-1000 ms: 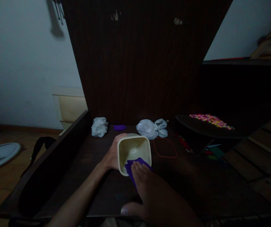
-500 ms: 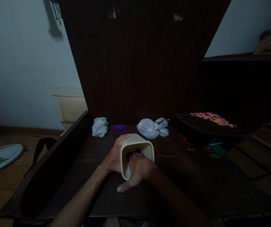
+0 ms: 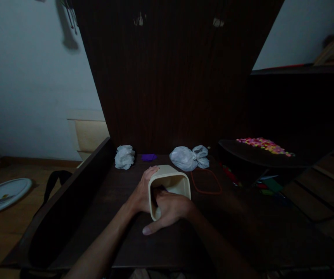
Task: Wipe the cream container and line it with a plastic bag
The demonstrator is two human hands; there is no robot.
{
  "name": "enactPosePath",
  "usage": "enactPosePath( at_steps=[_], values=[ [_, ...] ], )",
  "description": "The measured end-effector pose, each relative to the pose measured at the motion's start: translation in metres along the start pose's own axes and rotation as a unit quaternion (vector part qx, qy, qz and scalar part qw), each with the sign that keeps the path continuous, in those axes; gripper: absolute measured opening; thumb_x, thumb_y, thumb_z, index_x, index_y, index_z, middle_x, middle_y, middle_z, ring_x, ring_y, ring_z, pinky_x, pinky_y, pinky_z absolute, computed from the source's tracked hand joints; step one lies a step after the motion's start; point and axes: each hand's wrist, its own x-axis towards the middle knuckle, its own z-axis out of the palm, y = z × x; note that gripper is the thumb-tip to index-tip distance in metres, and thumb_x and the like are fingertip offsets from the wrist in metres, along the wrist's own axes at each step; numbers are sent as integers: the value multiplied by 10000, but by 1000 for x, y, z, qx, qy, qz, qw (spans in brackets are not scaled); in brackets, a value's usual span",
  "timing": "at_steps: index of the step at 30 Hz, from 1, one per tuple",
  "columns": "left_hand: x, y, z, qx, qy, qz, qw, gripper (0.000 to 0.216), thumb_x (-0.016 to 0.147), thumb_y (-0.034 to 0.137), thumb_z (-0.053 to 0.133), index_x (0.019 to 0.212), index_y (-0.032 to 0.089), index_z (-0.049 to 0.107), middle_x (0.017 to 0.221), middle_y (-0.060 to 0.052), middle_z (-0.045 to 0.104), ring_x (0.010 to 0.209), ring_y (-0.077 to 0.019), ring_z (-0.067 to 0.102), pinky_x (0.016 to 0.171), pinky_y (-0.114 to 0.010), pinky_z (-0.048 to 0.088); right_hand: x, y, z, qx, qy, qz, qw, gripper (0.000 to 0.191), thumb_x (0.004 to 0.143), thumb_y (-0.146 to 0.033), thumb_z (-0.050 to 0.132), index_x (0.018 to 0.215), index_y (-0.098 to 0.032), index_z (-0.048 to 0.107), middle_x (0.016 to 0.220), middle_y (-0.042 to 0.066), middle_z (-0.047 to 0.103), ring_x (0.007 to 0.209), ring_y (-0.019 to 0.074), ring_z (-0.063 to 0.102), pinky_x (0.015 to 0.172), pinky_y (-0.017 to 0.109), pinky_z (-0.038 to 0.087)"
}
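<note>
A cream square plastic container (image 3: 176, 182) lies tipped toward me on the dark wooden table (image 3: 120, 236). My left hand (image 3: 142, 190) grips its left outer wall. My right hand (image 3: 168, 208) reaches into its mouth with the fingers inside and the thumb outside, below the rim. The purple cloth it held a moment ago is hidden inside the container behind those fingers.
Two white plastic bags (image 3: 124, 156) (image 3: 189, 157), a small purple scrap (image 3: 149, 157) and an orange rubber loop (image 3: 206, 181) lie at the table's back. A dark tray (image 3: 251, 155) with colourful small pieces (image 3: 264, 145) stands at the right. A white plate (image 3: 2, 192) lies on the floor, left.
My right hand has pushed the purple cloth from the container's rim down into it; the fingers are now deeper inside and the cloth is out of sight. The left hand has kept its grip.
</note>
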Motion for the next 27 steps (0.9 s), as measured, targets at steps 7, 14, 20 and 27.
enactPosePath(
  at_steps=[7,14,20,27],
  values=[
    [-1,0,-3,-5,-7,-12,1000,1280,565,638,883,1577,224,218,1478,-223,439,1395,-481,434,1160,-691,332,-20,-14,14,-61,82,40,994,1070,734,-774,678,1414,37,528,1431,311,548,1342,437,505,1170,498,335],
    [-2,1,-3,-7,-18,-23,1000,1295,560,678,867,1576,240,192,1480,-219,440,1402,-491,426,1157,-691,337,-10,-21,12,-125,-9,108,986,1381,643,-744,777,1536,145,211,1603,374,211,1519,456,214,1262,471,167],
    [-3,0,0,-11,-7,-35,999,1329,516,743,857,1565,238,217,1494,-227,419,1408,-497,413,1157,-705,330,4,-18,-1,-116,-53,78,989,1348,641,-644,830,1556,112,190,1626,346,178,1525,442,204,1259,437,199],
    [-3,2,-2,-24,-9,-31,999,1184,638,669,836,1563,249,228,1486,-214,425,1431,-474,393,1180,-697,301,9,-16,13,-103,21,28,994,1199,671,-635,801,1521,79,346,1568,343,351,1459,448,360,1215,475,273]
  ],
)
